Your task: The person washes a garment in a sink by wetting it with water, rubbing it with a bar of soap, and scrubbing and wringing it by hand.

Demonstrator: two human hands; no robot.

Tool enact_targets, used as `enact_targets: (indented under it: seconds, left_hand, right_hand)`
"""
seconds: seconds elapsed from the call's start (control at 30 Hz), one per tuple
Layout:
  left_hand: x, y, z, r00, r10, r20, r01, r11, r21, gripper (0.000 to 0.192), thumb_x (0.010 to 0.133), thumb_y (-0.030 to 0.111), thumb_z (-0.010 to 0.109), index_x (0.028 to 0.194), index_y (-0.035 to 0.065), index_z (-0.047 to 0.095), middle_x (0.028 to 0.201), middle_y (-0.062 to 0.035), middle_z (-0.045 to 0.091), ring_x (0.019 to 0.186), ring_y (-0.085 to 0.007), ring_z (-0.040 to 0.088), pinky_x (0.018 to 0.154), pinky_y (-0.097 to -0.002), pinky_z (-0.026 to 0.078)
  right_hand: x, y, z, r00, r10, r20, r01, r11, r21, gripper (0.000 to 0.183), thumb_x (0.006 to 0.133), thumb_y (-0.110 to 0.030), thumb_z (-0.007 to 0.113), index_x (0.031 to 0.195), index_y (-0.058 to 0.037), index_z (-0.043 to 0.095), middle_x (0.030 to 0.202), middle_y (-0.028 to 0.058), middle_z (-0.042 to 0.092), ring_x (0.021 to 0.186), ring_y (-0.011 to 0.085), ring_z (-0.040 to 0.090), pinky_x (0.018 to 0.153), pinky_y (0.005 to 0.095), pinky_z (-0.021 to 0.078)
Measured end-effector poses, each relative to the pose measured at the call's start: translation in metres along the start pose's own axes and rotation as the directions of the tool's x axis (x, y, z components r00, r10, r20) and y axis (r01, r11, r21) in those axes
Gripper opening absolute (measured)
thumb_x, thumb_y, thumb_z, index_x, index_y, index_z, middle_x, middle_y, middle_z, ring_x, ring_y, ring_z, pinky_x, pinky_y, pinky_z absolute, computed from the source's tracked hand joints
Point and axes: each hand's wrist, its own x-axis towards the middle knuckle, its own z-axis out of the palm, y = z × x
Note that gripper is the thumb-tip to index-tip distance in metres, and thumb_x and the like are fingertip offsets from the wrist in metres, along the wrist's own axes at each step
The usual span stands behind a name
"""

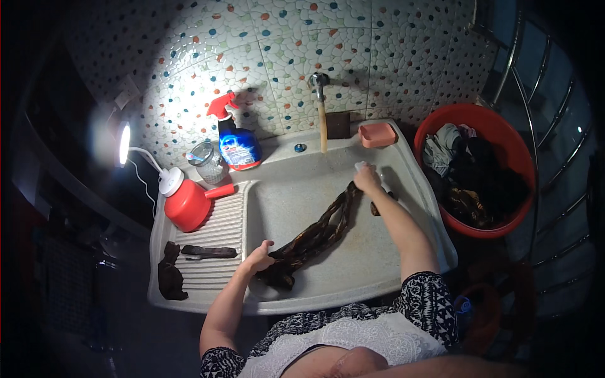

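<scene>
A dark brown wet garment (316, 233), twisted and stretched out, lies diagonally across the basin of a stone-look laundry sink (302, 203). My left hand (259, 258) grips its bunched lower end near the basin's front left corner, thumb raised. At the upper end, below the tap, my right hand (367, 178) is closed on the cloth. A small whitish piece (360, 166) shows at the right hand's fingers; what it is cannot be made out. Beside my right forearm lies a dark brown object (375, 209), partly hidden by the arm.
A wall tap (320, 85) with a hose, a pink soap dish (377, 135), spray bottle (239, 146) and glass (211, 163) line the back. A red ladle (188, 205), lit lamp (125, 144), brush (209, 252) and dark cloth (171, 276) sit left. Right stands a red laundry basin (524, 208).
</scene>
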Motion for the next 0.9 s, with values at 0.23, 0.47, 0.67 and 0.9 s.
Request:
enact_targets:
  seconds: [0.23, 0.47, 0.67, 0.9]
  left_hand:
    - [0.005, 0.011, 0.037, 0.974, 0.065, 0.219, -0.196, 0.729, 0.656, 0.043, 0.067, 0.034, 0.065, 0.104, 0.0136, 0.06, 0.112, -0.0198, 0.046, 0.095, -0.0365, 0.053, 0.082, -0.0432, 0.046]
    - [-0.006, 0.015, 0.043, 0.941, -0.046, 0.335, -0.222, 0.664, 0.714, 0.032, 0.071, 0.02, 0.052, 0.097, 0.0042, 0.063, 0.108, -0.0109, 0.058, 0.094, -0.0282, 0.06, 0.077, -0.0412, 0.047]
    - [0.007, 0.021, 0.042, 0.938, -0.114, 0.328, -0.164, 0.688, 0.707, 0.032, 0.068, 0.019, 0.052, 0.095, 0.0059, 0.064, 0.1, -0.0109, 0.062, 0.094, -0.0258, 0.06, 0.076, -0.0364, 0.048]
    - [0.016, 0.024, 0.04, 0.905, -0.229, 0.358, -0.103, 0.7, 0.707, 0.031, 0.066, 0.019, 0.053, 0.093, 0.0083, 0.066, 0.097, -0.012, 0.063, 0.091, -0.0254, 0.061, 0.074, -0.0346, 0.049]
  right_hand:
    - [-0.18, -0.076, 0.06, 0.636, -0.606, 0.478, 0.637, 0.762, 0.117, 0.037, 0.082, -0.031, 0.05, 0.116, -0.0179, 0.045, 0.091, 0.024, 0.05, 0.084, 0.0378, 0.054, 0.069, 0.0443, 0.046]
    - [-0.137, -0.043, 0.109, 0.564, -0.73, 0.387, 0.823, 0.533, -0.194, 0.02, 0.08, -0.027, 0.047, 0.087, -0.0098, 0.055, 0.076, 0.017, 0.056, 0.066, 0.0331, 0.056, 0.057, 0.0449, 0.0436]
    - [-0.032, 0.011, 0.059, 0.906, -0.407, 0.116, 0.401, 0.736, -0.545, 0.024, 0.082, -0.019, 0.047, 0.106, -0.0126, 0.049, 0.091, 0.0142, 0.049, 0.085, 0.0283, 0.051, 0.066, 0.0391, 0.0413]
    - [-0.201, -0.028, 0.088, 0.302, -0.878, 0.372, 0.911, 0.381, 0.159, 0.03, 0.08, -0.033, 0.055, 0.104, -0.0187, 0.047, 0.091, 0.0166, 0.048, 0.08, 0.0307, 0.051, 0.062, 0.0429, 0.0421]
